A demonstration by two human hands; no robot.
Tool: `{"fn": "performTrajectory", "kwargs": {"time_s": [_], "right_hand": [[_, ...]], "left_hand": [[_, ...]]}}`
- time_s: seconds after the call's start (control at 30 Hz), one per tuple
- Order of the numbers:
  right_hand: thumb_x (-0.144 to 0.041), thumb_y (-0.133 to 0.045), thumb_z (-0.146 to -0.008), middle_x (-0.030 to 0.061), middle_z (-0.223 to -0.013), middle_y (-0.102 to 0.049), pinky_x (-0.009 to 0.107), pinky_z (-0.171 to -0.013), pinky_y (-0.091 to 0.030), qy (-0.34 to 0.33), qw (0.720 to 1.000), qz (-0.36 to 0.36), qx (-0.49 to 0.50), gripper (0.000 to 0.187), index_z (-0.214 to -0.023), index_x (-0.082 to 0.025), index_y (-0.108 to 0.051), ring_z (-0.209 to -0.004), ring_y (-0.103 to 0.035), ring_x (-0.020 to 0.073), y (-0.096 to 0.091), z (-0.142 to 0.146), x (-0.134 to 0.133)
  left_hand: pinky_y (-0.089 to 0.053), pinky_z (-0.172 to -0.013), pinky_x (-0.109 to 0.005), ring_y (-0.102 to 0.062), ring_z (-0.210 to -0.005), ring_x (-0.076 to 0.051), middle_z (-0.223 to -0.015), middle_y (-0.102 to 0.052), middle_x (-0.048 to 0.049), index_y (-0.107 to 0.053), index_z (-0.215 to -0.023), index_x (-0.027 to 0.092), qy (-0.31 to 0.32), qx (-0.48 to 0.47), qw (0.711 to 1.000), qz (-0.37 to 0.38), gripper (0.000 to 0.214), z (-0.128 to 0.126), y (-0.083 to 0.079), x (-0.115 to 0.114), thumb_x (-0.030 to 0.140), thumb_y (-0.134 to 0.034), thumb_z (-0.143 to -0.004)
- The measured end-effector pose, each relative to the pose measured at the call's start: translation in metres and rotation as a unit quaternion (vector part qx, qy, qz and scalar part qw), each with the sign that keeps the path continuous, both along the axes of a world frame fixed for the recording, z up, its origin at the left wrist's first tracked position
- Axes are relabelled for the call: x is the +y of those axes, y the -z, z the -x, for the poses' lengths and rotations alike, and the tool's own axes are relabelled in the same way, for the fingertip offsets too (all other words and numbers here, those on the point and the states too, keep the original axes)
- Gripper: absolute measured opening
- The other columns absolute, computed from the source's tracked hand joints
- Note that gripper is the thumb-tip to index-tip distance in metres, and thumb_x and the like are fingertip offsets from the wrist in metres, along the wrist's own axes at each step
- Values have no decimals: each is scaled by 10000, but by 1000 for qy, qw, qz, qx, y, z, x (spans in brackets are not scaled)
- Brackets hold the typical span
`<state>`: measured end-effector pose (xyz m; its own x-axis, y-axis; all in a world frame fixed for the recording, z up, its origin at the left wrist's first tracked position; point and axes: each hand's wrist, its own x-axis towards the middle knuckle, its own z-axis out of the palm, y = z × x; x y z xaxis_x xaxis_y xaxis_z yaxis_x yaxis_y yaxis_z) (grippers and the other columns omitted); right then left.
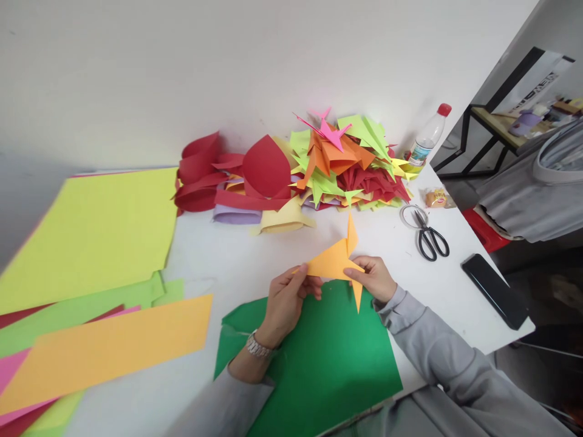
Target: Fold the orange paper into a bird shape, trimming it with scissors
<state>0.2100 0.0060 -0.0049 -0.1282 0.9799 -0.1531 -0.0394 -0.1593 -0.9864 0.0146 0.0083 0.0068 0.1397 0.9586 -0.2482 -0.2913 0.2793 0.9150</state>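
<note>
My left hand (286, 300) and my right hand (374, 277) both pinch an orange folded paper figure (336, 258) above the table. The left fingers grip its left tip, the right fingers its right side. One pointed flap stands up and another points down. Under the hands lies a dark green paper sheet (319, 358). A metal watch (257, 346) is on my left wrist.
A heap of folded paper shapes (337, 161) in several colours lies by the wall. Large coloured sheets (91, 230) cover the left. Black scissors (429, 238), a tape ring (412, 215), a bottle (428, 139) and a black phone (494, 291) sit on the right.
</note>
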Motion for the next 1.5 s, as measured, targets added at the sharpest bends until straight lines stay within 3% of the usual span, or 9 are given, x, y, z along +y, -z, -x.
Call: {"fn": "performTrajectory", "kwargs": {"time_s": [0.3, 0.4, 0.53, 0.63, 0.8, 1.07, 1.27, 1.4, 1.5], "right_hand": [[-581, -741, -696, -12, -561, -626, 200, -418, -363, -11, 1000, 3, -3, 435, -668, -154, -658, -445, -464, 75, 5, -1, 0], [-593, -736, -696, -14, -561, -628, 196, -407, -365, -32, 999, 11, 4, 446, -696, -152, -666, -439, -472, 76, 4, -1, 0], [-539, -806, -636, -19, -526, -619, 194, -387, -364, -89, 996, 25, 21, 420, -651, -141, -672, -411, -470, 75, -2, 2, -3], [-537, -812, -622, 0, -579, -656, 222, -494, -472, -107, 993, 27, 43, 423, -609, -138, -673, -515, -569, 110, -7, 5, -4], [-581, -756, -679, 56, -708, -722, 347, -678, -572, -83, 992, 38, 87, 474, -784, -120, -722, -680, -682, 196, -8, 6, -6], [-584, -763, -662, 50, -628, -692, 331, -599, -564, -78, 991, 53, 96, 475, -742, -118, -717, -578, -649, 178, -8, 7, -8], [-611, -732, -689, -3, -483, -573, 235, -444, -426, -22, 997, 42, 67, 494, -603, -132, -644, -462, -518, 111, -2, 7, -8], [-613, -724, -692, -42, -429, -472, 216, -410, -324, 0, 998, 27, 53, 524, -503, -155, -552, -414, -395, 68, -2, 12, -8], [-618, -732, -672, -58, -404, -410, 212, -399, -259, 4, 999, 20, 44, 557, -451, -169, -489, -407, -328, 53, -4, 16, -9]], "left_hand": [[-497, -468, -312, -598, -470, -177, -608, -694, -78, -642, -670, 132, -10, -49, 999, 4, 439, 0, 2, -1, 554, -620, -787], [-498, -475, -306, -589, -468, -168, -597, -689, -70, -645, -649, 141, 7, -12, 1000, -7, 449, 0, 3, -2, 564, -601, -793], [-493, -483, -272, -585, -466, -155, -529, -661, -38, -655, -582, 149, 47, 52, 997, -21, 370, -2, 7, -6, 484, -709, -731], [-489, -483, -261, -584, -456, -151, -515, -657, -29, -673, -560, 151, 86, 75, 993, -29, 348, -5, 7, -11, 454, -732, -720], [-486, -482, -266, -568, -436, -149, -506, -653, -24, -663, -541, 164, 131, 103, 985, -37, 377, -7, 0, -13, 492, -714, -721], [-502, -613, -286, -590, -519, -170, -483, -630, -11, -620, -485, 196, 145, 157, 975, -58, 396, -9, -6, -16, 458, -672, -778], [-493, -569, -286, -566, -490, -166, -457, -606, -9, -605, -481, 195, 150, 169, 972, -62, 395, -7, 0, -17, 439, -662, -787], [-559, -706, -346, -679, -725, -237, -744, -746, -51, -703, -750, 190, 148, 160, 974, -65, 231, -12, 3, -21, 400, -762, -676], [-557, -851, -401, -688, -950, -289, -1001, -756, -89, -704, -935, 202, 157, 153, 973, -67, 372, -16, 3, -24, 360, -805, -613]]}}
